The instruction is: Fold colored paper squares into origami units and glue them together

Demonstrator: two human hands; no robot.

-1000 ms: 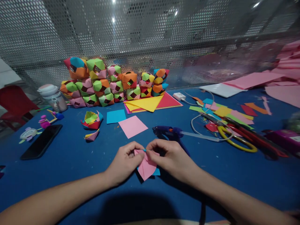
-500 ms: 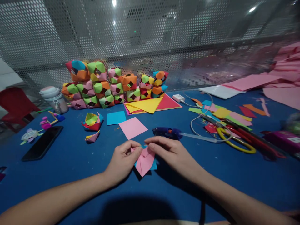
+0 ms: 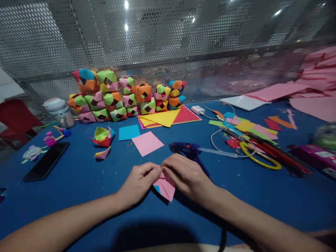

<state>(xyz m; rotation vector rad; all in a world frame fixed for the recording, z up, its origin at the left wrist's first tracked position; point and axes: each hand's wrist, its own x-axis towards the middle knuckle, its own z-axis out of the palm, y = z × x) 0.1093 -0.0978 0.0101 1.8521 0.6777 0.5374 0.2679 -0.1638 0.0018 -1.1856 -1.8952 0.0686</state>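
Note:
A folded pink paper piece [image 3: 166, 187] with a bit of blue showing at its left edge is held between my two hands, low in the middle of the view. My left hand [image 3: 139, 182] pinches its upper left edge. My right hand [image 3: 187, 173] grips the top right side, its fingers covering that corner. Just beyond my hands lie a flat pink square [image 3: 147, 143] and a flat blue square [image 3: 129, 132]. A blue glue gun [image 3: 187, 148] rests on the table behind my right hand.
Stacked folded paper balls [image 3: 112, 99] line the back of the blue table [image 3: 105, 224]. A phone [image 3: 47, 161] and jar [image 3: 60, 112] are at left. Yellow-handled scissors [image 3: 259, 155], a cable and paper scraps [image 3: 246, 126] lie at right. A red chair [image 3: 17, 119] stands beyond.
The folded pink piece has turned and shifted slightly right, with less blue showing. My right hand's fingers have curled closer round its top. The view has moved slightly.

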